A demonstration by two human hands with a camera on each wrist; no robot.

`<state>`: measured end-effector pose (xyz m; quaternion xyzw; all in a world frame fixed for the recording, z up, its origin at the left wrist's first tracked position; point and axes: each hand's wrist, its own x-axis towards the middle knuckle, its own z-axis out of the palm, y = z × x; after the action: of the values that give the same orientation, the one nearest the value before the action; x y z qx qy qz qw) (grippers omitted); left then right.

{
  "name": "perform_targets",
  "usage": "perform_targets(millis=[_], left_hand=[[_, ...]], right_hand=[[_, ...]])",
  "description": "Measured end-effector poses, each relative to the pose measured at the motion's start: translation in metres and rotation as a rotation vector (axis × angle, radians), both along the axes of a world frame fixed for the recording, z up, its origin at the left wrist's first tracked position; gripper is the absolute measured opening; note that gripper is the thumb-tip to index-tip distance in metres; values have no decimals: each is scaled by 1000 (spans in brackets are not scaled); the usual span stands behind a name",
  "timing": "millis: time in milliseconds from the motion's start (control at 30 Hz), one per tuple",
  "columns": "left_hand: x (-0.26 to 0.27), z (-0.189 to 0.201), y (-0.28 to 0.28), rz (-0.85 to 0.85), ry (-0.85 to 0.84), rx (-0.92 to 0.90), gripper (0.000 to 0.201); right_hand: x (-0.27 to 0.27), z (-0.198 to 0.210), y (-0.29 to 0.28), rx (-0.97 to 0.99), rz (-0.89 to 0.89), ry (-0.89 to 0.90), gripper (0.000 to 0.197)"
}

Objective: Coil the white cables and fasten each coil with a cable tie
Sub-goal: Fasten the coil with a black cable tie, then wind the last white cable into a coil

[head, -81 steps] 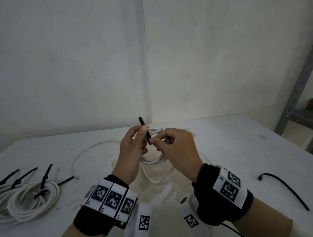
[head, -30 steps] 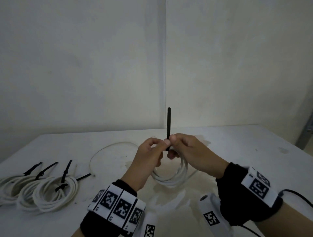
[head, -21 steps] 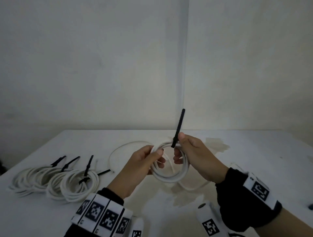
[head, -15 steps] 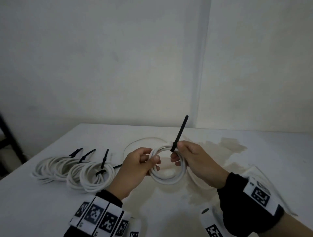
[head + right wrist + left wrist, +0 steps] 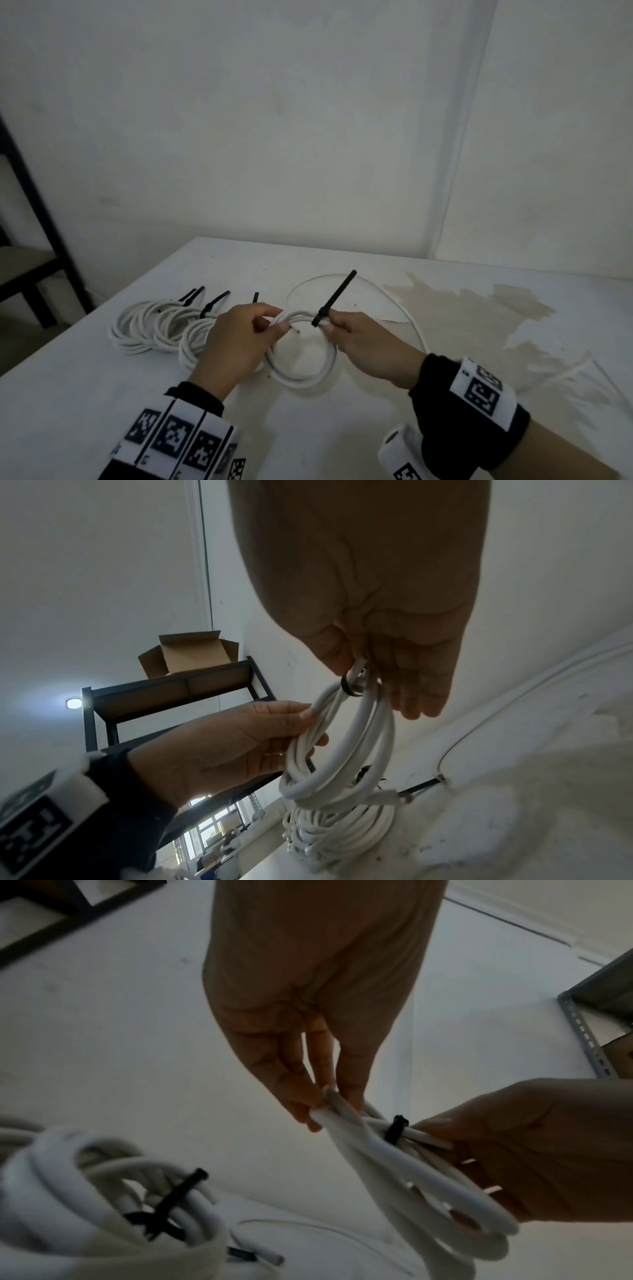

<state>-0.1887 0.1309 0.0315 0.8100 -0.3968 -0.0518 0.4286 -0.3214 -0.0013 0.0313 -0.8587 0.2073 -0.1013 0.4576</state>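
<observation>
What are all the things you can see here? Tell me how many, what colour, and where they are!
Held coil: one, white, in both hands above the table.
Cable tie: one, black, wrapped round the held coil, its tail sticking up.
Tied coils: three or so, white with black ties, lying on the table's left side.
Loose cable: one, white, curving on the table behind the hands.
Table: one, white with a brownish stain, under everything.
Shelf: one, dark, by the wall.
Box: one, brown cardboard, open, on top of the shelf.
Wrist bands: two, black with black-and-white markers, one on each wrist.
Left hand: pinches the coil's left side.
Right hand: grips the coil at the tie.
</observation>
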Motion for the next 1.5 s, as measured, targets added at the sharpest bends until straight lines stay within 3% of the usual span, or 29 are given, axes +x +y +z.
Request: perform_targets(millis=[167,367,667,800,1000,1067,1167,1233,1333,1400,1500], left_hand=[[30,-6,9,42,14,143,18],[48,-15,4,74,16,290,13],[54,-15,-5,88,-14,472,24],[50,3,-9,190,-110,362,35],[31,20,-37,141,-135,277,28],[24,22,-50,113,-131,278,27],[17,22,-72,71,-137,295,26],[13,21,-87,51,-137,311,27],[8,19,-111,10,-158,330,35],[7,16,-127,-33,-195,362,44],[6,17,-153,-53,-218,438,56]], right_hand=[[14,3,-5,22,-7,115,51],[22,-2,-31,-8,-68,158,47],[15,-17,-86,-159,-243,245,41],[4,-17,-110,-250,-330,309,44],[-9,-18,-124,-310,-318,613,53],[-11,-18,-125,-368,-283,680,48],[-12,-20,-123,-441,-227,750,12],[-16,-19,-124,-421,-262,718,28],[-29,-4,-133,-384,-347,543,16],[-41,11,-139,-405,-430,410,26],[-61,35,-146,-421,-508,186,23]])
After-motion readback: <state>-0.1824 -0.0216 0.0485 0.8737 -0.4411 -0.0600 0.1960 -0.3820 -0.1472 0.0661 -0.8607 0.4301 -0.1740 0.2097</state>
